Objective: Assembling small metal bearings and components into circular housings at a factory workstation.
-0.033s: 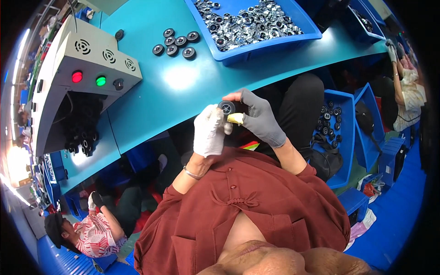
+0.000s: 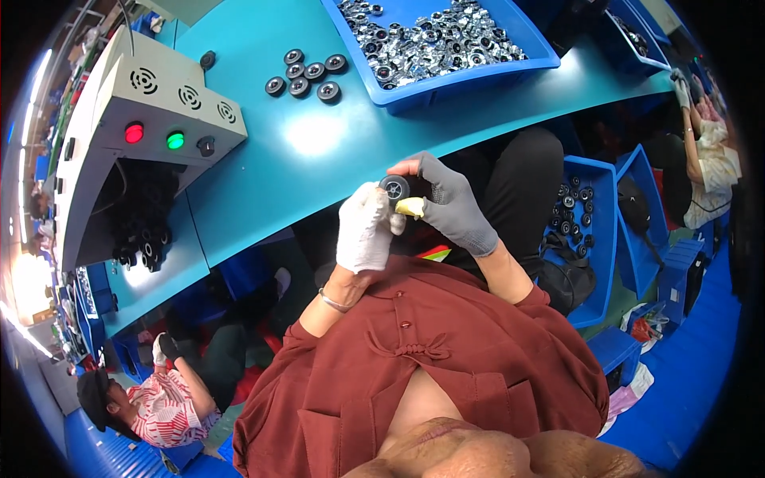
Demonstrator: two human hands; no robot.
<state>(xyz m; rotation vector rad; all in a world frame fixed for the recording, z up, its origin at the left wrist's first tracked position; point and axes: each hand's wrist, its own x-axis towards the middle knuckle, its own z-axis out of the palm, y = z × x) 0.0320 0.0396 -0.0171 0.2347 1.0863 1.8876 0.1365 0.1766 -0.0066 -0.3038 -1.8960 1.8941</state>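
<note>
A small black wheel (image 2: 394,188) with a silver spoked centre is held between both hands, just off the table's near edge. My left hand (image 2: 364,227), in a white glove, is closed on the wheel's left side. In a grey glove with a bare fingertip, my right hand (image 2: 454,203) pinches the wheel from the right, one finger over its top. Yellow wrapping (image 2: 410,207) covers the right thumb tip just below the wheel. Some fingers of the left hand are hidden behind its own palm.
Several black wheels (image 2: 300,86) lie on the teal table (image 2: 263,171). Beyond them stands a blue bin (image 2: 470,84) of metal parts. At left is a beige machine (image 2: 159,99) with red and green buttons. A blue crate (image 2: 603,263) holds wheels at right. Co-workers sit on both sides.
</note>
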